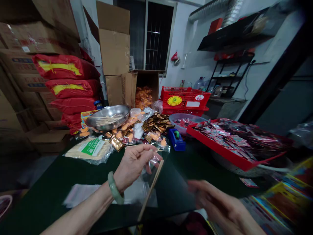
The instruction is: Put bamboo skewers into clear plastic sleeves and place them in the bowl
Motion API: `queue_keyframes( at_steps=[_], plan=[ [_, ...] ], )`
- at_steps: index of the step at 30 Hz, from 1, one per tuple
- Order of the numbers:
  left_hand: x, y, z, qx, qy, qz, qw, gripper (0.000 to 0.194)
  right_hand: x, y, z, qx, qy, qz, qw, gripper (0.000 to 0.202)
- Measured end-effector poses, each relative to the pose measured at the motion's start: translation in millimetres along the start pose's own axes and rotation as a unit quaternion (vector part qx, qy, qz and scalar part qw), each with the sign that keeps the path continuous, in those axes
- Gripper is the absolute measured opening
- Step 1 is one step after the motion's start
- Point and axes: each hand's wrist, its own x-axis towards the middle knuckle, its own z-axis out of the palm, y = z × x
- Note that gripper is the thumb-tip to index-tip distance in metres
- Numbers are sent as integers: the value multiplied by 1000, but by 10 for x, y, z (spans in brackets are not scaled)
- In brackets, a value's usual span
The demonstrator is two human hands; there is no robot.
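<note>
My left hand point(137, 160), with a green bangle on its wrist, pinches a small clear plastic bag point(154, 159) above the table. Thin wooden sticks point(150, 192) slant down from beside the fingers; whether they sit inside the bag or against it I cannot tell. Off to the right, my right hand point(220, 202) is blurred by motion, its fingers stretched out toward the left and nothing visible in them. Beneath the left hand lie flat clear bags point(133, 192). A pack of wooden sticks point(85, 150) with a green label rests left of that hand.
Behind the hands are a metal bowl of sticks point(122, 112), a heap of brown-gold packets point(158, 125) and a blue tape dispenser point(176, 140). A red tray point(220, 148) full of small packets stands right. Colourful printed packaging point(281, 195) lies near right; red crates point(183, 99) stand farther back.
</note>
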Motion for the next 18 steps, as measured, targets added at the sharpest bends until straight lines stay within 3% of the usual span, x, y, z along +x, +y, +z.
queue_keyframes(
  at_steps=[3, 7, 18],
  plan=[
    [-29, -6, 49, -13, -12, -9, 1000, 25, 275, -221, 329, 137, -2, -44, 990, 36],
    [-70, 8, 18, -8, -5, 1, 1000, 25, 482, -378, 672, 217, 59, -73, 972, 20],
    [-126, -12, -211, 61, 12, 2, 998, 20, 526, -325, 786, 239, 52, -78, 966, 19]
  ],
)
